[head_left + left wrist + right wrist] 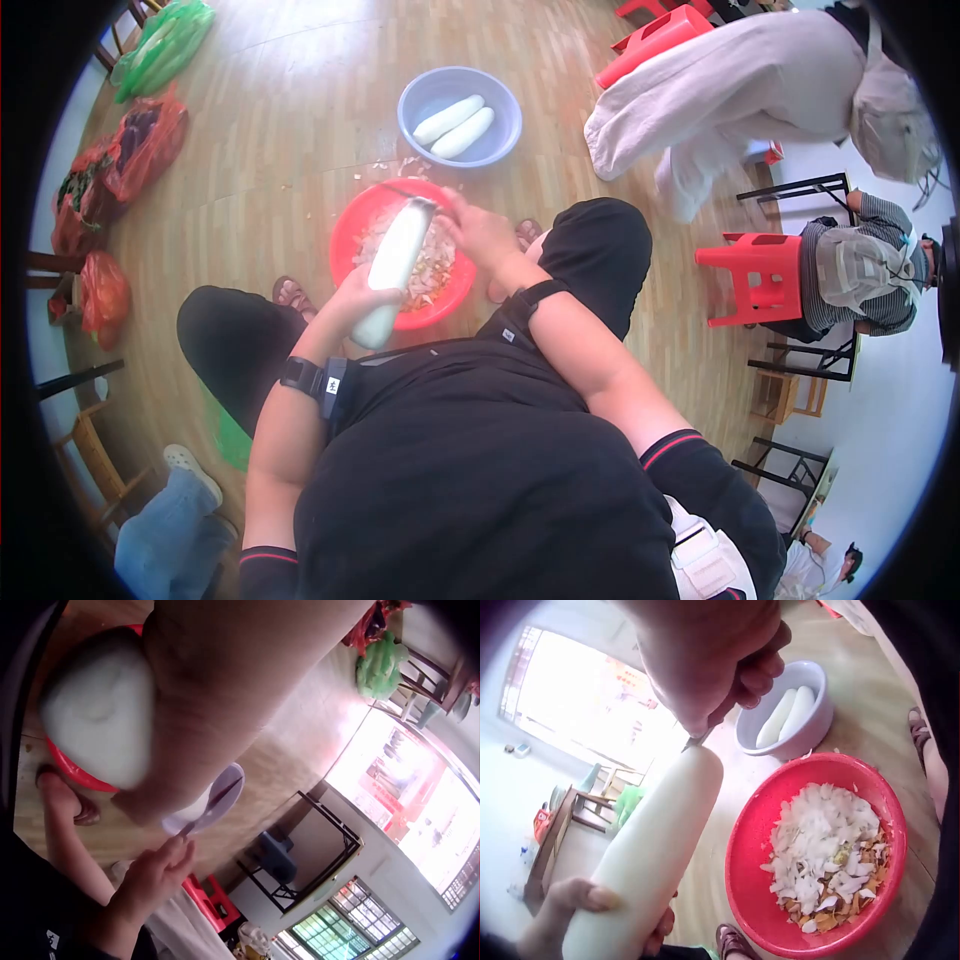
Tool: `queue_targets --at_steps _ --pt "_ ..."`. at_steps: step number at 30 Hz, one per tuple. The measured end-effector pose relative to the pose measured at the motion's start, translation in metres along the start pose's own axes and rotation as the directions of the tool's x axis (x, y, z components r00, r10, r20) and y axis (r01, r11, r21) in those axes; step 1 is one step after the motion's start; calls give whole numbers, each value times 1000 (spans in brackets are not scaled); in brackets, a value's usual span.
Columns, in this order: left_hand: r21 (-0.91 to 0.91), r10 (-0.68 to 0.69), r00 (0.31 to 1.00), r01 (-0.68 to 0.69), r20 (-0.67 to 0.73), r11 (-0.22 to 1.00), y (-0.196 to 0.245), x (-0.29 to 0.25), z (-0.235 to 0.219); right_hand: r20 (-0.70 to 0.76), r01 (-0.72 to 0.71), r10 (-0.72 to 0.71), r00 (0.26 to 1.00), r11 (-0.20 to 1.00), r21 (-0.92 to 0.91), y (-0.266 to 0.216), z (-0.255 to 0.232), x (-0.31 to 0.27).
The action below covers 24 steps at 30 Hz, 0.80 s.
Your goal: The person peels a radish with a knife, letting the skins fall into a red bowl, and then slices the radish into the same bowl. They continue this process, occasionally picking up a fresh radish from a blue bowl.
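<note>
A peeled white radish [398,250] slants over the red basin [742,859], its lower part gripped by my left hand [362,298]. At the radish's upper end, my right hand [482,235] holds a knife [222,796] by the handle. The blade shows clearly in the left wrist view; in the right wrist view, much of it is hidden behind the right hand, with metal right at the radish's tip. Pale peelings [821,825] heap up in the basin, with browner scraps beneath them.
A bluish basin [512,125] with two white radishes [463,137] stands just beyond the red one. Bits of peel lie on the floor between them. Bags [145,145] line the left side. At right are a person in pale trousers [720,85] and a red stool [755,270].
</note>
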<state>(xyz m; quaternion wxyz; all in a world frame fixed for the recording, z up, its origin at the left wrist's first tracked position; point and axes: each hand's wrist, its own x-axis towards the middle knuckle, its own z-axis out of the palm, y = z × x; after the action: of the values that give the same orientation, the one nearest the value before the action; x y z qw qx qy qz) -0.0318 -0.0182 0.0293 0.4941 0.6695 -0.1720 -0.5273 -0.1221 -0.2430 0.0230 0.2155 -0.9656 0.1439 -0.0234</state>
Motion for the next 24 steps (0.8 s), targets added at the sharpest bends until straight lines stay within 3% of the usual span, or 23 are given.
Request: queue_targets --at_steps 1,3,6,8,10,12,14,15,17,20,24 --pt "-1 0 1000 0 2 1000 -1 1 0 4 -142 142 990 988 -67 7 0 2" --pt "34 29 999 -28 -32 999 -6 4 -1 16 -159 160 987 986 -58 12 1 3" --pt "61 13 999 -11 -43 998 -10 8 -3 36 -90 90 995 996 8 -4 1 -3" --pt "70 -7 998 11 -57 997 -9 8 -3 18 183 -185 983 979 89 -12 7 -9" --pt "86 -22 997 28 -72 996 -9 7 -2 36 204 -208 977 975 85 -16 10 -9" --pt "78 46 991 -37 -124 996 -12 7 0 54 225 -230 972 971 84 -15 12 -7" --pt "92 38 995 -29 -96 995 -8 6 -2 28 67 -68 997 997 32 -6 12 -1" --pt "107 32 997 -24 -68 994 -5 6 -2 28 66 -67 997 997 32 -6 11 0" --pt "112 13 999 -7 -53 994 -1 4 -2 97 -95 103 990 991 -92 -5 8 2" --pt "108 -3 999 7 -43 994 -2 4 -2 41 -163 166 985 983 -79 10 18 1" --pt "60 -5 998 9 -59 998 -3 3 -2 50 -90 91 995 996 -11 -7 10 -2"
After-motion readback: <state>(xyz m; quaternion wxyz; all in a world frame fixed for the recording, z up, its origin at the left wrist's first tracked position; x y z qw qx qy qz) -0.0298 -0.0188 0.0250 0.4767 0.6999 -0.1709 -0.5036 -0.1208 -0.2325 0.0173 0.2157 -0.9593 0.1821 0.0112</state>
